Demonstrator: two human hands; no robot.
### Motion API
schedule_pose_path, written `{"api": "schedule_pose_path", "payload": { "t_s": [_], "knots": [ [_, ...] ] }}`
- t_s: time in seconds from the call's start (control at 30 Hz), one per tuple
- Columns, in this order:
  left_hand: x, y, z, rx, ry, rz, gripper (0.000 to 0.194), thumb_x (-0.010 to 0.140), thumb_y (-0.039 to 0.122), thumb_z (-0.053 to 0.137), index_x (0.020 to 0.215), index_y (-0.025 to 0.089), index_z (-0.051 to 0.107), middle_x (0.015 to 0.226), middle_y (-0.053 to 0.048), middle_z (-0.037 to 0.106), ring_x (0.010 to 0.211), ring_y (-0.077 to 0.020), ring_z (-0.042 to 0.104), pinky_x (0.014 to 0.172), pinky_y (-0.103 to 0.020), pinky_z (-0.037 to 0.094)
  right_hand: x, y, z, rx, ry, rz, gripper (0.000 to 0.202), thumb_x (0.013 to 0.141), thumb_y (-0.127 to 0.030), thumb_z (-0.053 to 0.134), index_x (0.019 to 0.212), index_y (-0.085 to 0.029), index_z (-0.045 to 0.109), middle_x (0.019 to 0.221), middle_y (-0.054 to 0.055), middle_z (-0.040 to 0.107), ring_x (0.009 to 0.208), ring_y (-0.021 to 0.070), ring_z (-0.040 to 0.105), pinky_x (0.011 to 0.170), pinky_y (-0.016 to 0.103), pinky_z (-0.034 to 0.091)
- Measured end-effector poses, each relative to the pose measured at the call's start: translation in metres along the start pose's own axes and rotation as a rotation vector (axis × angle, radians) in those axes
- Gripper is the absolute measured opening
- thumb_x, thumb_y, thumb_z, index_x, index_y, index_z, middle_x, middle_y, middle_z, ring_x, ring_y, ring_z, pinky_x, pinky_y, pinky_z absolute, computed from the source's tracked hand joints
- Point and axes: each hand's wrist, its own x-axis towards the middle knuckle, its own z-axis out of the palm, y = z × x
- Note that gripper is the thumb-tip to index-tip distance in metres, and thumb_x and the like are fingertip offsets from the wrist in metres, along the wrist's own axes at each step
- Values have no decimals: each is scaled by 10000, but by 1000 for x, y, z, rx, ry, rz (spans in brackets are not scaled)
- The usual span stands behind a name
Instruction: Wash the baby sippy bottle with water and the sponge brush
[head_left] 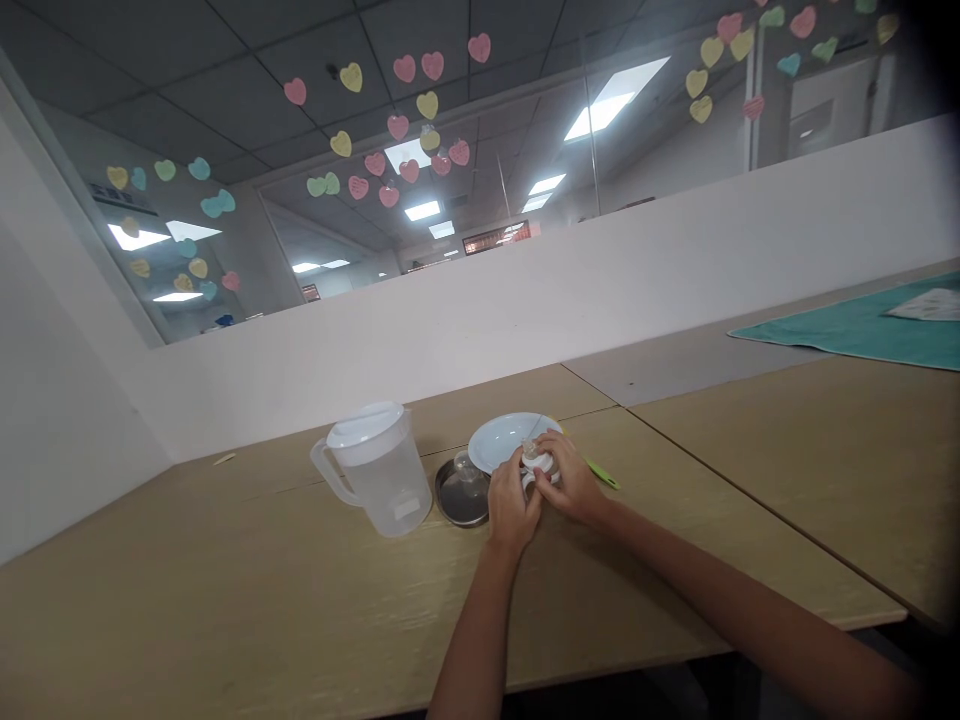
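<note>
Two bare forearms come in from the near edge and meet over the wooden surface [225, 620]. The left hand [511, 505] and the right hand [571, 480] are together, both closed around a small white object [537, 463] held between the fingers; what it is cannot be told at this size. It sits just above the surface, at the near rim of a white plate [499, 438]. The plate looks bare where it shows.

Just left of the hands lies a round metal dish [457, 497] with a small clear glass [466, 466] at its far side; whether the glass holds anything cannot be seen. Further left stands a clear plastic jug [379, 468] with a white lid, handle to the left; its contents cannot be made out. A green strip [601, 472] pokes out right of the right hand. Far right, a teal mat [855, 328] lies with a white sheet [930, 305] on it.
</note>
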Motion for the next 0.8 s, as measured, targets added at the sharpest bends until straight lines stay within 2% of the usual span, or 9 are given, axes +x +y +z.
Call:
{"api": "schedule_pose_path", "payload": {
  "t_s": [0.13, 0.2, 0.3, 0.4, 0.63, 0.8],
  "knots": [
    [1, 1, -5, -24, -32, 0, 434, 877, 385, 443, 1267, 194, 424, 1089, -81, 604, 985, -213, 541, 875, -363, 415, -1, 1, -3, 30, 37, 146, 214, 746, -181, 466, 957, -208, 442, 959, 70, 552, 925, 230, 524, 822, 401, 433],
    [1, 0, -5, -18, -38, -1, 467, 861, 418, 468, 1263, 184, 427, 1075, -82, 609, 975, -219, 541, 873, -370, 416, 0, 2, -5, 37, 46, 173, 186, 727, -170, 453, 908, -210, 438, 933, 61, 549, 902, 225, 521, 793, 378, 423],
    [1, -2, -3, -3, -53, 7, 534, 823, 470, 515, 1263, 183, 421, 1063, -78, 614, 960, -224, 544, 866, -377, 419, 0, 4, -9, 43, 42, 169, 136, 713, -164, 440, 839, -212, 428, 901, 53, 547, 882, 222, 514, 784, 371, 397],
    [1, -1, -2, -2, -41, 9, 583, 806, 491, 533, 1283, 188, 389, 1066, -74, 615, 959, -221, 548, 866, -376, 420, 1, 5, -12, 60, 16, 147, 67, 752, -198, 447, 815, -211, 430, 877, 51, 542, 873, 223, 512, 785, 372, 380],
    [2, 3, -5, -11, -26, 15, 459, 808, 466, 543, 1179, 207, 471, 1012, -56, 629, 917, -212, 561, 834, -357, 427, 3, 3, -12, 87, 5, 129, 47, 839, -246, 443, 814, -206, 450, 890, 60, 551, 907, 212, 514, 810, 367, 369],
    [1, 4, -7, 24, -20, 37, 468, 819, 464, 528, 1203, 203, 466, 990, -59, 635, 909, -214, 562, 829, -357, 427, 4, 2, -12, 15, 47, 122, 80, 851, -246, 435, 796, -202, 473, 832, 48, 572, 804, 192, 512, 758, 357, 368]
  ]
}}
